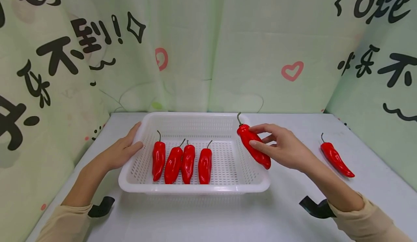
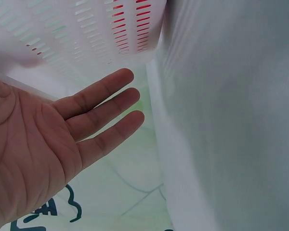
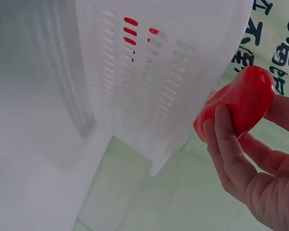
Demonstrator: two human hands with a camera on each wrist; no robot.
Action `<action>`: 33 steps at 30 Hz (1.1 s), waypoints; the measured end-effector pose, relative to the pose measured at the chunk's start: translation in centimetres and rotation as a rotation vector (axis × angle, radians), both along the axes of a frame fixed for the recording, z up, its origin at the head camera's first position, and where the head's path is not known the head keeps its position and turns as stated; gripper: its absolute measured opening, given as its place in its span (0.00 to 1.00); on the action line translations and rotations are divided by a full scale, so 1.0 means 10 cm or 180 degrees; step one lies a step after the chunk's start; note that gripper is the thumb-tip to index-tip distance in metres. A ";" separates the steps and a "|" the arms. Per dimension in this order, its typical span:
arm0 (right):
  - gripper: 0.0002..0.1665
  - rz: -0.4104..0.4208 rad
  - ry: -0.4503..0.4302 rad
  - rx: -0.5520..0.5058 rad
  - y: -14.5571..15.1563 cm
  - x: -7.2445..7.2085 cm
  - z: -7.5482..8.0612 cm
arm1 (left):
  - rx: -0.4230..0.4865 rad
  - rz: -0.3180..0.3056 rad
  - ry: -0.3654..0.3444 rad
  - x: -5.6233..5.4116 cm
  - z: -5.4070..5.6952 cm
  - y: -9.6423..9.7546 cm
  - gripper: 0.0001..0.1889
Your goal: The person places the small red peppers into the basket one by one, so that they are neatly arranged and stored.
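Note:
A white perforated plastic basket (image 1: 192,188) stands on the table, with several red chili peppers (image 1: 158,158) side by side in its left and middle part. My right hand (image 1: 283,144) holds another red pepper (image 1: 252,144) over the basket's right rim, fingers on one side and thumb on the other, its stem pointing up and left. The right wrist view shows that pepper (image 3: 253,98) between the fingertips and thumb, beside the basket wall (image 3: 135,96). At the left rim rests my left hand (image 1: 122,151); the left wrist view shows its fingers (image 2: 103,108) straight beside the basket.
One more red pepper (image 1: 337,158) lies on the white table (image 1: 195,220) to the right of my right hand. Pale green curtains (image 1: 260,54) with dark lettering and red hearts enclose the table at the back and both sides.

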State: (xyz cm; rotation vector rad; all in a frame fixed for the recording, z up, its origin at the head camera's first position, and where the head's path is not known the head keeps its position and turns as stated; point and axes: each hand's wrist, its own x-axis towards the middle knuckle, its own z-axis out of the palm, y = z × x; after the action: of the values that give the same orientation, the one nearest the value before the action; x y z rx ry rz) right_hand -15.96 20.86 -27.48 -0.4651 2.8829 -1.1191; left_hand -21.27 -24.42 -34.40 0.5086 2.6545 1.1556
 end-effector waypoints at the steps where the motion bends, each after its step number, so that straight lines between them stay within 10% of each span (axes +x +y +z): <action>1: 0.31 0.0016 -0.0022 0.0007 -0.02 -0.01 -0.01 | -0.0001 -0.0001 0.0001 0.00 0.00 0.00 0.41; 33: 0.25 0.0347 -0.0112 0.0136 -0.39 -0.09 -0.25 | -0.0013 0.0003 0.0018 -0.01 -0.02 0.00 0.41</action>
State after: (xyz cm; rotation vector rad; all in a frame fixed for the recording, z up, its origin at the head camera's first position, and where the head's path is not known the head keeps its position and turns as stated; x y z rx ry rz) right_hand -16.88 16.92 -29.98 -0.5870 2.8070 -1.0373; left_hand -21.37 -24.46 -34.56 0.5106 2.6616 1.1503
